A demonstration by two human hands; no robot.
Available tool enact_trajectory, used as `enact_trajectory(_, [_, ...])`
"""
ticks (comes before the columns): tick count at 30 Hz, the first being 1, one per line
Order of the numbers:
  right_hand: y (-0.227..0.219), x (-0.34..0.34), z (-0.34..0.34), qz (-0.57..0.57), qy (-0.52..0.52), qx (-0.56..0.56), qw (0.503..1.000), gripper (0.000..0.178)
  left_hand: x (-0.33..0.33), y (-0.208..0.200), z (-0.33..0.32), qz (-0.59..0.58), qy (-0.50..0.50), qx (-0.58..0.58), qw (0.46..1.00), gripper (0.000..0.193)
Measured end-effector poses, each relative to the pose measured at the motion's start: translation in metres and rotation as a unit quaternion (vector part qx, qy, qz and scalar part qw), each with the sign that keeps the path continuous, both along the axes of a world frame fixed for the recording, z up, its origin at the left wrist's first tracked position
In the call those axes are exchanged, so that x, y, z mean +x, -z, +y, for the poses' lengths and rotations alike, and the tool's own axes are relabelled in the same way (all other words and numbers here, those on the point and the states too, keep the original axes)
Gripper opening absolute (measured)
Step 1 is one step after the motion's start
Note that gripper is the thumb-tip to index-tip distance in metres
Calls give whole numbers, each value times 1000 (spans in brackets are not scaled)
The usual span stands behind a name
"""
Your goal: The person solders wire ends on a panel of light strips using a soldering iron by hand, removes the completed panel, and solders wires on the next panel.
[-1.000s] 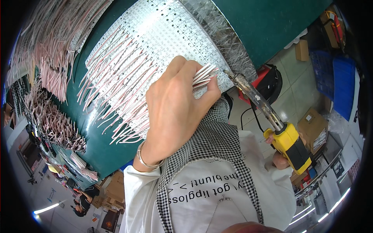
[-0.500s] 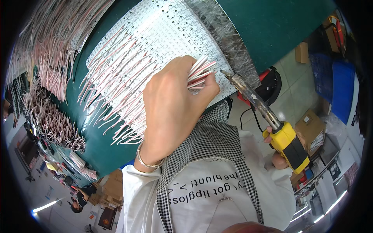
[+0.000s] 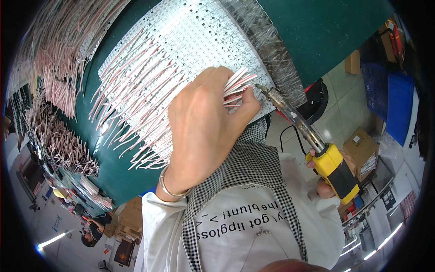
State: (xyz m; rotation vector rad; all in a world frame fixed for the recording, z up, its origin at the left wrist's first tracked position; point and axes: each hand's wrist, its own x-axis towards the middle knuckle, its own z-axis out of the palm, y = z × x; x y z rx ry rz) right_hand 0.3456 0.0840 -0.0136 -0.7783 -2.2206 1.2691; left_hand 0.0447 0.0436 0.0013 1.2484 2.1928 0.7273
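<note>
My left hand [image 3: 204, 124], a bangle at its wrist, reaches over a white perforated circuit board panel [image 3: 206, 34]. Its thumb and fingers are closed round a small bundle of short red-and-white wires [image 3: 236, 84], whose ends point right. To the right, my right hand [image 3: 325, 188] grips a yellow-and-black soldering gun [image 3: 337, 174], partly hiding behind its body. The gun's tip points up and left, close beside the wire ends; contact cannot be made out. Rows of red-and-white wires [image 3: 136, 90] stand out from the left part of the panel.
The panel rests on a green tabletop [image 3: 331, 31], with clear plastic wrap [image 3: 276, 50] along its right side. More wired panels [image 3: 68, 41] and a heap of wires [image 3: 59, 136] lie at left. Cardboard boxes [image 3: 360, 144] and a blue crate [image 3: 398, 99] stand right. Another person [image 3: 95, 231] is far off at lower left.
My left hand has shifted slightly right with the wire bundle. The soldering gun's tip has dipped a little and now sits nearer the wire ends.
</note>
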Motion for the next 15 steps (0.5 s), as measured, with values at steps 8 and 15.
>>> enact_trajectory(8, [-7, -4, 1, -42, 10, 19, 999, 68, 0, 1, 2, -12, -3, -4, 1000, 24])
enact_trajectory(15, [1, 9, -2, 18, 11, -37, 999, 66, 0, 2, 0, -25, -5, 2, 1000, 22])
